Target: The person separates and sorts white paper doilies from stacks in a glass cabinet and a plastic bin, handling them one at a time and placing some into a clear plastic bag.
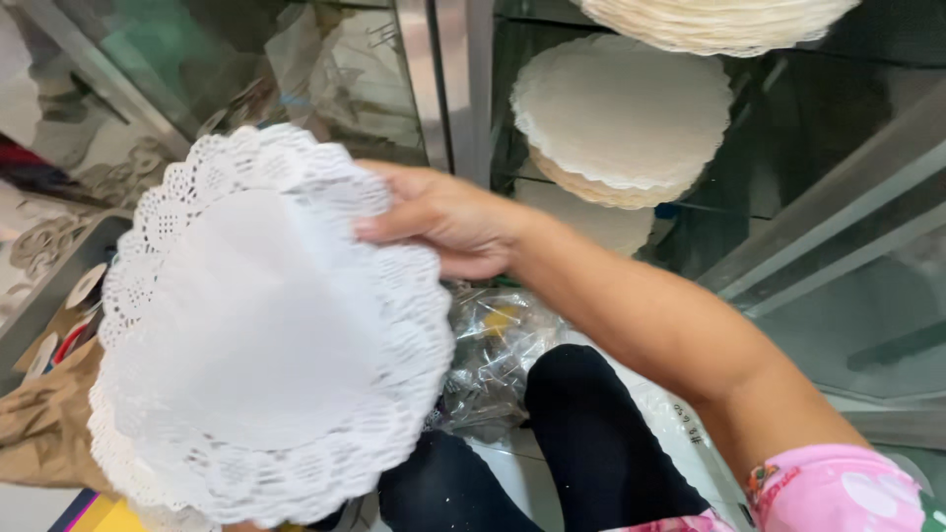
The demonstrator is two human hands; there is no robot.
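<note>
My right hand [448, 225] reaches in from the lower right and pinches the upper right rim of a stack of round white paper doilies [251, 330] with lacy punched edges. The stack is held up, tilted toward me, and fills the left half of the view. The thumb lies on the top doily and the fingers curl behind the rim. My left hand cannot be made out; it may be hidden under the stack's lower edge. A pink patterned sleeve [838, 493] covers my right upper arm.
Behind a glass shelf with a metal frame [448, 79] lie more stacks of round scalloped paper [621, 118], with another stack [709, 20] above. A crumpled clear plastic bag [493, 345] sits by my black-trousered knees [591, 443]. Brown paper [39, 424] lies at the left.
</note>
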